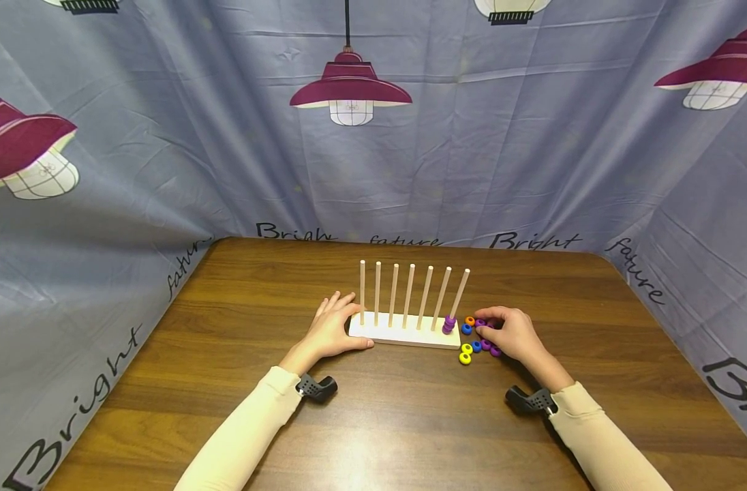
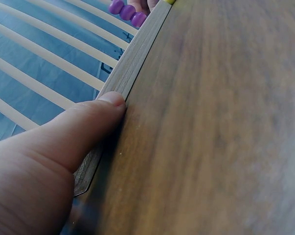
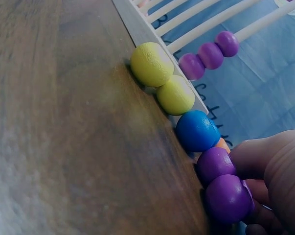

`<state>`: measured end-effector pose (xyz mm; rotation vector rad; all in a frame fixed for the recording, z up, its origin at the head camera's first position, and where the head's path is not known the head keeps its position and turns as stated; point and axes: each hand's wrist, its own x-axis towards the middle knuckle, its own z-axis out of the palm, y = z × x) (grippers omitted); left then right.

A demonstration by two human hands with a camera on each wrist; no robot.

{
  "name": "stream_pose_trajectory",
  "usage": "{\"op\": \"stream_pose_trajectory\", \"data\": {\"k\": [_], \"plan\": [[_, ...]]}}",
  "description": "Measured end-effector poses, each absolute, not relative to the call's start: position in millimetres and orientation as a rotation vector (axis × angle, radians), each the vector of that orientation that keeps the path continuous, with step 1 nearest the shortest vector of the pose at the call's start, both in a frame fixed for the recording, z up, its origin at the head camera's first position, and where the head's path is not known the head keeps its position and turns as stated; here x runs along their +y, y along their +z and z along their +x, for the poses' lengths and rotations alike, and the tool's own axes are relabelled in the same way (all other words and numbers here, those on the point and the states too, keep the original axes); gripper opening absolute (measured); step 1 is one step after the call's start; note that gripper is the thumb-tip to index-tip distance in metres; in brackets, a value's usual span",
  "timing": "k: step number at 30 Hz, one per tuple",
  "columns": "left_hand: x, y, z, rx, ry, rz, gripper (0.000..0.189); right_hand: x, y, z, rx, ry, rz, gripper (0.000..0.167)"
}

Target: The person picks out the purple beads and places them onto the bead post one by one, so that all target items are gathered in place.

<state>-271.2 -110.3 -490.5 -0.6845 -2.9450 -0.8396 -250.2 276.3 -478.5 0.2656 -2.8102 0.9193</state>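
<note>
A pale wooden stand (image 1: 404, 333) bears a row of several upright pegs. Three purple beads (image 1: 449, 325) are stacked low on its rightmost peg. My left hand (image 1: 330, 330) holds the stand's left end, thumb along the front edge and forefinger at the back corner, the other fingers spread. By the right end, my right hand (image 1: 513, 331) reaches into loose beads, thumb and forefinger closed about a purple bead (image 1: 480, 323). In the right wrist view, two purple beads (image 3: 229, 198) lie in front of the fingers and hide the fingertips.
Two yellow beads (image 1: 465, 358) lie at the stand's front right corner. Blue beads (image 1: 476, 346) and an orange bead (image 1: 469, 320) lie close by on the brown wooden table (image 1: 398, 423). Grey-blue printed curtains (image 1: 471, 170) surround the table's back and sides.
</note>
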Motion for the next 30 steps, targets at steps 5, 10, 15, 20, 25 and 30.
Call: {"op": "stream_pose_trajectory", "data": {"k": [5,10,15,20,25,30], "plan": [[-110.6,-490.3,-271.5,-2.946,-0.849,-0.684,0.071,276.4,-478.1,-250.5,-2.805,0.917,0.264,0.023],[-110.1,-489.7,-271.9,-2.945,-0.845,-0.683,0.071,276.2,-477.9,-250.5,-2.795,0.917,0.267,0.022],[-109.8,-491.0,-272.3,-2.941,-0.844,-0.684,0.071,276.0,-477.8,-249.6,-2.78,0.909,0.271,0.021],[-109.9,-492.0,-272.0,-2.939,-0.856,-0.683,0.071,277.4,-477.7,-249.5,-2.747,0.905,0.295,0.02],[-110.2,-492.1,-271.5,-2.94,-0.855,-0.688,0.071,279.0,-477.8,-250.6,-2.727,0.918,0.295,0.019],[-110.2,-491.1,-270.8,-2.943,-0.854,-0.69,0.071,280.9,-476.8,-250.8,-2.717,0.921,0.275,0.02]]}}
